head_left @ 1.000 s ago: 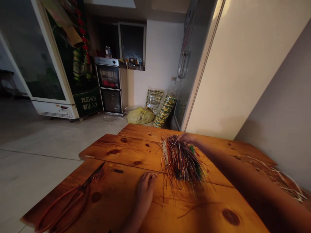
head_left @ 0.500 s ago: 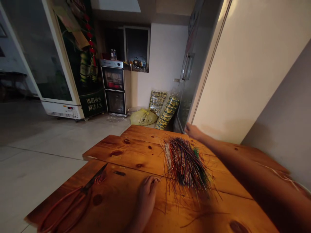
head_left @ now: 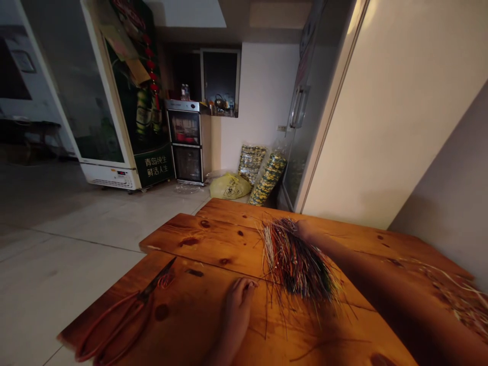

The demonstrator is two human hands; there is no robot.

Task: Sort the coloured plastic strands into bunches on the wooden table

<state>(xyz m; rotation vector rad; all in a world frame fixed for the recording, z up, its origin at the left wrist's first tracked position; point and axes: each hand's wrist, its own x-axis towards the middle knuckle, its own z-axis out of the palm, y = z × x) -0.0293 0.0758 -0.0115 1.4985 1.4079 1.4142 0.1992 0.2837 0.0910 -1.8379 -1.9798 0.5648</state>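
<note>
A pile of thin multicoloured wires [head_left: 295, 256] lies on the wooden table [head_left: 198, 239]. My right hand [head_left: 303, 229] reaches across to the far end of the pile and touches it; whether its fingers grip any strands is hidden by the wires. My left hand [head_left: 238, 305] rests on the tabletop just left of the pile, fingers curled, pressing down near a few loose strands.
Red-handled scissors [head_left: 125, 310] lie at the table's near left corner. More pale strands [head_left: 457, 295] lie at the right edge by the wall. Beyond the table are a drinks fridge [head_left: 114, 101], a small cabinet [head_left: 185, 140], bags [head_left: 229, 185] and a tall steel fridge [head_left: 305, 117].
My right hand drew back from the table's far edge onto the far end of the wire pile. The left hand stayed put. The view shifted slightly.
</note>
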